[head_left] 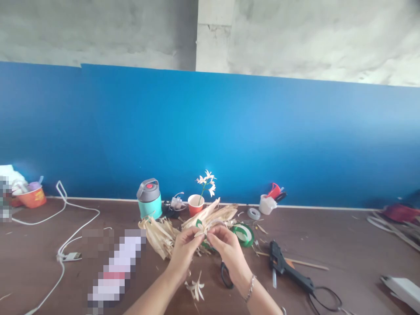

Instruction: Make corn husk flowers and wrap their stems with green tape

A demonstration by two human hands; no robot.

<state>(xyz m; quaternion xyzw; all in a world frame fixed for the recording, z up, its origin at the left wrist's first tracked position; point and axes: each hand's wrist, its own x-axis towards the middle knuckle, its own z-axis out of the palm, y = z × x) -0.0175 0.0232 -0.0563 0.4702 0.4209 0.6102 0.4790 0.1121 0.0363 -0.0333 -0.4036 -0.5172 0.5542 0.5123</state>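
Note:
My left hand (183, 249) and my right hand (226, 247) meet over the brown table (344, 245), both pinched on a small pale strip of dried husk (206, 228) held between the fingertips. Beneath and behind them lies a heap of dried corn husks (160, 234) with a roll of green tape (244, 234) at its right. A finished white husk flower (195, 288) lies on the table by my left wrist. Black scissors (225, 275) are partly hidden under my right wrist.
A black glue gun (285, 267) with its cord lies to the right. At the back stand a teal flask (149, 199), an orange cup (196, 204) holding a flower stem, a grey tape roll (253, 213) and a white cup (267, 203). White cables (70, 236) run along the left.

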